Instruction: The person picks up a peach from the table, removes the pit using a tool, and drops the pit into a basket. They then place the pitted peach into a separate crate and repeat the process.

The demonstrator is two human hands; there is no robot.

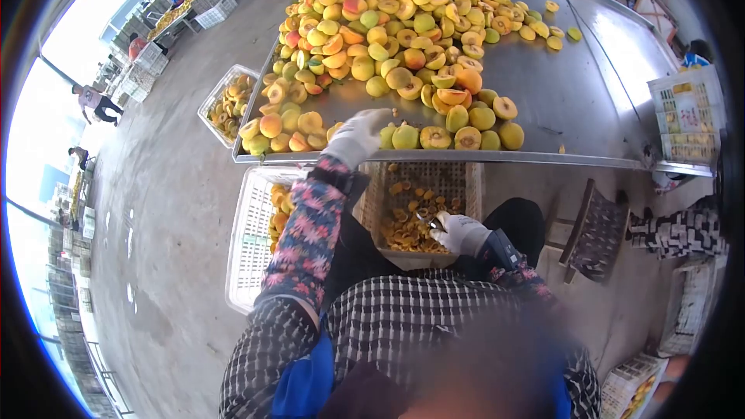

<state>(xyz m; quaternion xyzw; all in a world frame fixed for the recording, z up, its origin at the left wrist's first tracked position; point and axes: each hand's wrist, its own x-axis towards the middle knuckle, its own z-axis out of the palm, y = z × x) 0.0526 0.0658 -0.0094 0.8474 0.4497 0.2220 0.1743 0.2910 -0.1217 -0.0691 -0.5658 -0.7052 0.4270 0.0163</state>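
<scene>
Steel bench (543, 93) bore heaped peach halves (452, 97); red marks (688, 118) on a crate (672, 109) were unreadable. The left hand (361, 136) had blurred fingers, hold unclear; the right hand (462, 234) had fingers closed around a metal tool (437, 223).

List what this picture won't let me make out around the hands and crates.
All in the head view:
Metal tool: too small, partly covered by the right hand; its full shape is unclear.
Left hand: blurred; whether it touches fruit is unclear.
White crate: partly hidden behind the left sleeve.
Bottom-right crate: cut off by the bottom edge.
</scene>
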